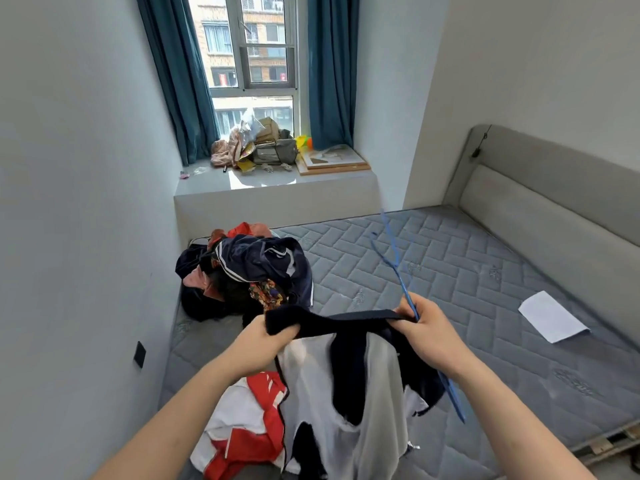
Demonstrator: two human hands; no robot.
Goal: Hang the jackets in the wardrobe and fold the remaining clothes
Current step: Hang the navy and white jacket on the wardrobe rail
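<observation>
I hold a dark navy jacket with a pale grey lining [346, 375] up over the mattress, stretched by its collar between both hands. My left hand [266, 337] grips the collar's left end. My right hand [422, 327] grips the right end together with a thin blue hanger [398, 268], which sticks up and away from the hand and also runs down past my wrist. A red and white garment [249, 420] lies under the jacket near the bed's front edge. A pile of dark, red and patterned clothes [249, 271] sits at the mattress's far left corner.
The grey quilted mattress [450, 278] fills the room's right side, with a padded headboard [554, 188] along the right wall. A white sheet of paper [550, 317] lies on it. A window ledge [277, 185] beyond holds bags, boxes and a framed board. A wall is close on the left.
</observation>
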